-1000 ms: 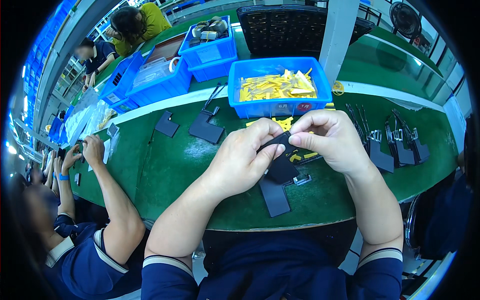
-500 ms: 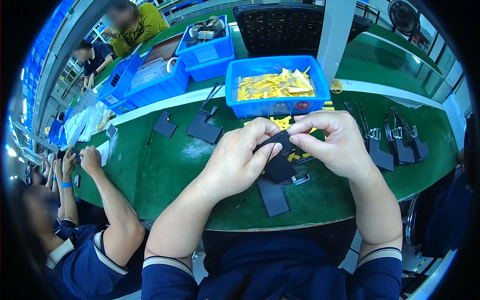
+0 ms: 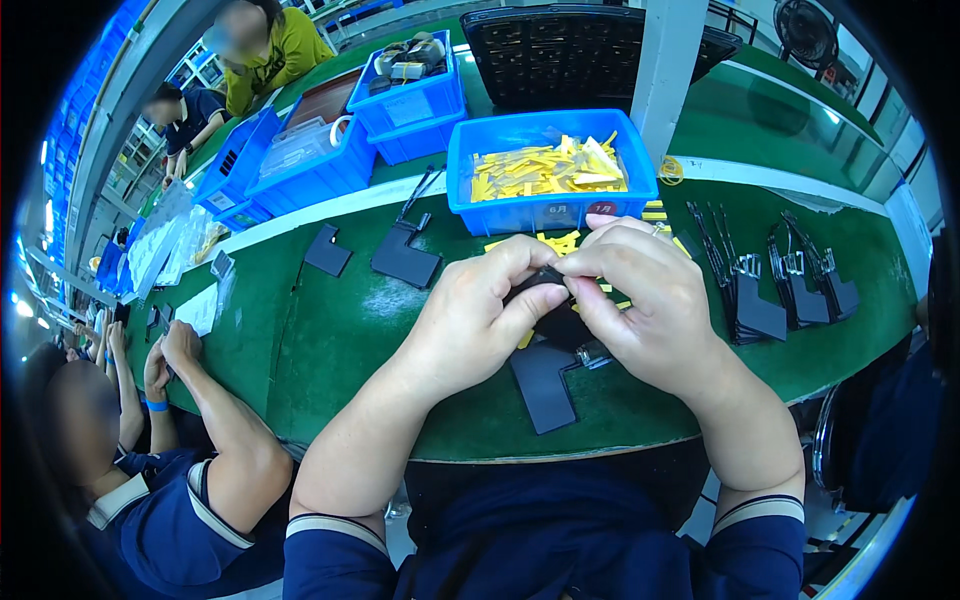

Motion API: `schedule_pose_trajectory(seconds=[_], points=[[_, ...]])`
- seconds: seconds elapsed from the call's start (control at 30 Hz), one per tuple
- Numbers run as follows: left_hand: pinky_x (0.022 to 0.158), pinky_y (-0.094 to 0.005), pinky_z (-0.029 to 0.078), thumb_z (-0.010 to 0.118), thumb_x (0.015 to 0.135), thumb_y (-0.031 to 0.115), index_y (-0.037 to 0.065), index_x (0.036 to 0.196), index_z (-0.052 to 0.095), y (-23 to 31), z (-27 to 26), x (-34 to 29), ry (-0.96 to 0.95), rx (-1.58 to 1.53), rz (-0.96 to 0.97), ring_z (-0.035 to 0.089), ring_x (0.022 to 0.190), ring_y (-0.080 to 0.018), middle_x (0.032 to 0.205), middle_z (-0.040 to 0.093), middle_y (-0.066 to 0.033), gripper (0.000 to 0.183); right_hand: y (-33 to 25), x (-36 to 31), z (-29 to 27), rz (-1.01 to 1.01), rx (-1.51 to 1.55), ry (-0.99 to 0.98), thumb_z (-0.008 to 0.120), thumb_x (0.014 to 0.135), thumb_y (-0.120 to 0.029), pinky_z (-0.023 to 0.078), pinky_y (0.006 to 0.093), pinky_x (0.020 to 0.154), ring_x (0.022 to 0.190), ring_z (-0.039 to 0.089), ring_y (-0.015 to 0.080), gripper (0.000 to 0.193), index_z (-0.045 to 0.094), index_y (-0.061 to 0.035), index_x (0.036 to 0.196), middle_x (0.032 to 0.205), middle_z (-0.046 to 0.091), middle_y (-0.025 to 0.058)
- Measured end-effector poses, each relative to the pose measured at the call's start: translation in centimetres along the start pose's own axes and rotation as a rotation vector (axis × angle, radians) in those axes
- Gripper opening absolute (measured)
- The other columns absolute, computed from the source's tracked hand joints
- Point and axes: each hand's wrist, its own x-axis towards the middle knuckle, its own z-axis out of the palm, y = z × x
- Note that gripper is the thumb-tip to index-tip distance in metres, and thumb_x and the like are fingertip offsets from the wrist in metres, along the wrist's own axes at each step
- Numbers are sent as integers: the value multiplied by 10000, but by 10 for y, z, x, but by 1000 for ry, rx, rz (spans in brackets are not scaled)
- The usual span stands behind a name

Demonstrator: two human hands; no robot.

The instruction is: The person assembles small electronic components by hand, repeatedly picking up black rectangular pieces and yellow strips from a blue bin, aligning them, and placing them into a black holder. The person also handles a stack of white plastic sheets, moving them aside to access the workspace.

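My left hand [image 3: 465,315] pinches a flat black plastic part [image 3: 562,326] between thumb and fingers, above the bench. At the part's upper end, the thumb and fingertips of my right hand [image 3: 648,305] are pressed together. Both sets of fingertips meet there and cover most of the part, so any small piece between them is hidden. Just below lies another dark L-shaped part [image 3: 542,388] with a small metal connector [image 3: 592,356]. Yellow strips [image 3: 560,243] lie on the bench behind my fingers.
A blue bin [image 3: 552,212] of yellow pieces stands beyond my hands. Stacks of dark L-shaped parts with cables [image 3: 760,305] lie at right. Two more dark parts [image 3: 405,258] [image 3: 326,252] lie at left. A grey post [image 3: 664,80] rises behind. A co-worker's arm [image 3: 235,415] is at left.
My right hand has closed in toward my left fingertips, its fingers curling over the part's upper end. More of the held part is now covered. The co-worker's hands at left have moved lower.
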Motion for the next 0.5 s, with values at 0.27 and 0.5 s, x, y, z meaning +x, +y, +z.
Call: schedule_pose_trajectory(seconds=[0.27, 0.5], points=[[662, -189, 409, 565, 899, 107, 11, 977, 515, -16, 12, 3, 254, -587, 85, 489, 764, -32, 831, 546, 2, 133, -4, -6, 12, 545, 628, 121, 665, 769, -38, 479, 263, 690, 745, 604, 112, 93, 614, -8, 841, 802, 636, 53], [645, -178, 380, 596, 877, 109, 26, 963, 523, -15, 14, 3, 268, -514, 67, 456, 735, -22, 811, 521, 26, 140, 2, -9, 14, 426, 530, 130, 670, 751, -29, 459, 258, 658, 694, 586, 133, 70, 621, -6, 794, 750, 621, 55]])
